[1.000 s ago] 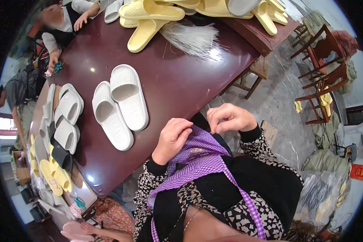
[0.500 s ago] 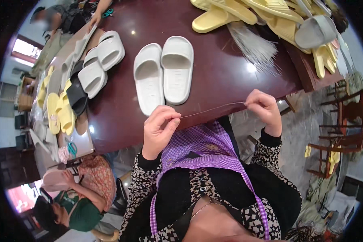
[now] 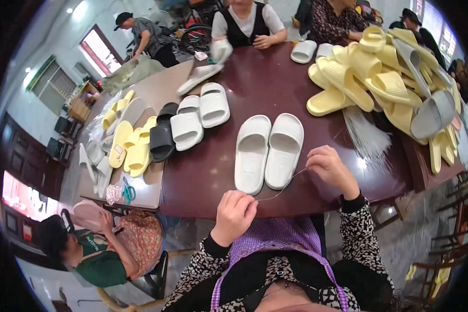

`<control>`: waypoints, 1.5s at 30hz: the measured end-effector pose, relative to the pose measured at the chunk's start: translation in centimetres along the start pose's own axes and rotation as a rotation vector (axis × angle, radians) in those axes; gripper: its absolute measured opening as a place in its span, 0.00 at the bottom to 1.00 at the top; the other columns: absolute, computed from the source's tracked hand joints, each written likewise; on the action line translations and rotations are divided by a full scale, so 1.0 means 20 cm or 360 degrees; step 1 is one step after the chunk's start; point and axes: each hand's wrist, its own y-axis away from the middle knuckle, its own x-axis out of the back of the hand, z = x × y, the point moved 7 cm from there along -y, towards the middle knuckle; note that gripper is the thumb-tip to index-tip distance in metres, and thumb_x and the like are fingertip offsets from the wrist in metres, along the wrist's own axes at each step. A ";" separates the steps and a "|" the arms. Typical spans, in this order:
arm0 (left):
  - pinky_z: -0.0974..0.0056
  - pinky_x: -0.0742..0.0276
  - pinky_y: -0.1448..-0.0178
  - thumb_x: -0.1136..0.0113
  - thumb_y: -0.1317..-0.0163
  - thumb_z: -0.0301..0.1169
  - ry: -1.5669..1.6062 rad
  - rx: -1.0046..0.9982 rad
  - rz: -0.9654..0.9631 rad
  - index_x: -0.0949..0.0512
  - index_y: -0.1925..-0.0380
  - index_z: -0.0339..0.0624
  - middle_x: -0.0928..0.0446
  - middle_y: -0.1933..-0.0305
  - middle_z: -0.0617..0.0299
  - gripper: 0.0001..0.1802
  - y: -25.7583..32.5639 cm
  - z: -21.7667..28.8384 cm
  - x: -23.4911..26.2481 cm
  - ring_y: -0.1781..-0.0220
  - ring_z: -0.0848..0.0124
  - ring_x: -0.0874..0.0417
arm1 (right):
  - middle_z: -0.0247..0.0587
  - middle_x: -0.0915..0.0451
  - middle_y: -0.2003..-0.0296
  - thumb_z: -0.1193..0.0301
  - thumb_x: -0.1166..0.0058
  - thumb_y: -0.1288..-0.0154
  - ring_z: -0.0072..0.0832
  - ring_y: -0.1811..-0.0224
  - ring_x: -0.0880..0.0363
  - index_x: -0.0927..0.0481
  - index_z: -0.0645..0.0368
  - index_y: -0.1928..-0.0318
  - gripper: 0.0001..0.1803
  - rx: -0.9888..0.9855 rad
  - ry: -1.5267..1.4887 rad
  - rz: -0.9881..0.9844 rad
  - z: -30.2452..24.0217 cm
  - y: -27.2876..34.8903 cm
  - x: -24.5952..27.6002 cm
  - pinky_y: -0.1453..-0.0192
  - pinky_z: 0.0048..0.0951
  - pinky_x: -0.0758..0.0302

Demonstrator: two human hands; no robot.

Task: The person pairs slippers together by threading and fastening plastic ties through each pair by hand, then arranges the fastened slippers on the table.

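A thin strand (image 3: 278, 193) ran taut between the left hand (image 3: 234, 214) and right hand (image 3: 332, 167), both pinching it; white slippers (image 3: 269, 151) lay at twelve o'clock on the bench (image 3: 203, 177). The strand's ends were hidden inside the fingers.

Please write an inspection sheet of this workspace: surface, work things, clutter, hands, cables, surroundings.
Surface: dark red-brown glossy table, with a tan side table adjoining on the person's left.
Job's things: thin pale strand stretched between both hands; pair of white foam slide sandals lying just beyond it.
Clutter: heap of yellow and grey foam sandals; bundle of thin clear strands; white, yellow and black sandals at the left.
Grippers: left hand and right hand each pinch one end of the strand.
Cables: nothing seen.
Surroundings: other people seated around the tables; wooden chairs at the right.
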 end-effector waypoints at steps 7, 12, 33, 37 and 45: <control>0.58 0.29 0.63 0.37 0.56 0.21 -0.0101 0.0140 -0.0198 0.27 0.77 0.38 0.29 0.72 0.56 0.08 0.10 -0.03 -0.13 0.68 0.58 0.27 | 0.38 0.24 0.63 0.77 0.44 0.50 0.37 0.56 0.28 0.20 0.57 0.70 0.04 0.0152 0.0110 -0.0211 0.02 -0.09 -0.21 0.51 0.36 0.32; 0.58 0.30 0.63 0.39 0.54 0.22 -0.0137 0.0198 -0.0208 0.29 0.78 0.39 0.30 0.73 0.56 0.07 0.13 -0.02 -0.20 0.68 0.57 0.27 | 0.39 0.24 0.61 0.78 0.46 0.50 0.38 0.54 0.28 0.19 0.56 0.69 0.07 0.0233 0.0296 -0.0191 0.02 -0.12 -0.26 0.49 0.36 0.33; 0.60 0.32 0.73 0.43 0.48 0.21 -0.0246 0.0470 -0.0189 0.31 0.78 0.36 0.31 0.78 0.55 0.06 0.17 -0.06 -0.30 0.79 0.61 0.27 | 0.33 0.20 0.67 0.80 0.54 0.41 0.17 0.66 0.25 0.20 0.66 0.62 0.10 -0.0861 -0.0910 0.0860 0.70 0.05 -0.15 0.62 0.20 0.27; 0.56 0.34 0.73 0.43 0.52 0.20 -0.0271 0.0528 -0.0243 0.33 0.81 0.37 0.33 0.79 0.55 0.08 0.19 -0.05 -0.26 0.77 0.57 0.29 | 0.31 0.21 0.68 0.78 0.52 0.41 0.16 0.68 0.27 0.20 0.64 0.63 0.09 -0.0892 -0.0982 0.0832 0.68 0.02 -0.17 0.64 0.18 0.29; 0.60 0.35 0.74 0.43 0.48 0.20 -0.0381 0.0537 -0.0222 0.32 0.79 0.36 0.34 0.80 0.56 0.07 0.21 -0.08 -0.24 0.80 0.61 0.31 | 0.31 0.21 0.67 0.78 0.52 0.41 0.16 0.69 0.28 0.19 0.62 0.63 0.09 -0.0964 -0.1077 0.0812 0.71 0.01 -0.21 0.65 0.18 0.29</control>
